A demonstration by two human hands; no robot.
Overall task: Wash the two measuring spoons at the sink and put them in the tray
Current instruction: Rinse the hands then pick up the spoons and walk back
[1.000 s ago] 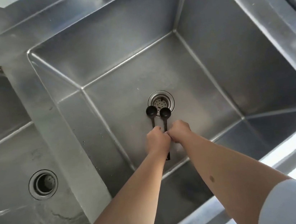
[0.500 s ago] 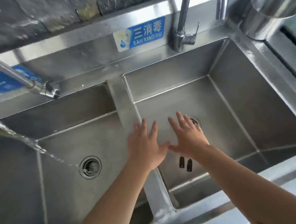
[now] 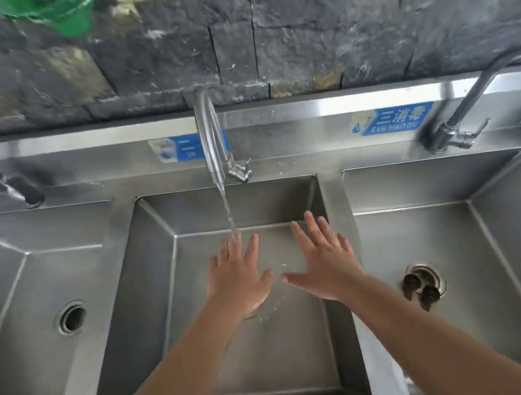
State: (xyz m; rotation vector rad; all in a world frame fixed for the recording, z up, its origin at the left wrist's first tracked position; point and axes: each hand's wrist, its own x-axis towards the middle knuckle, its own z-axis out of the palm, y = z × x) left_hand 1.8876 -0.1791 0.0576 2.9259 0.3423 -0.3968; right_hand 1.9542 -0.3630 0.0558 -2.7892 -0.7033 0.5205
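Note:
Two black measuring spoons [image 3: 421, 289] lie side by side on the floor of the right sink basin [image 3: 455, 231], their bowls beside the drain. Both hands are empty and spread flat over the middle basin [image 3: 190, 226]. My left hand [image 3: 238, 275] is under the running stream from the middle faucet [image 3: 210, 144], water hitting its fingers. My right hand [image 3: 325, 260] hovers to the right of the stream, fingers apart. No tray is in view.
A steel three-basin sink fills the view. The left basin [image 3: 17, 295] has an open drain [image 3: 71, 316]. A second faucet [image 3: 461, 124] stands over the right basin and a third [image 3: 2, 185] at the far left. A green object [image 3: 55, 9] hangs on the dark tiled wall.
Both hands let go of the spoons in the right basin, opened, and moved left over the middle basin. My left hand is now under the running water.

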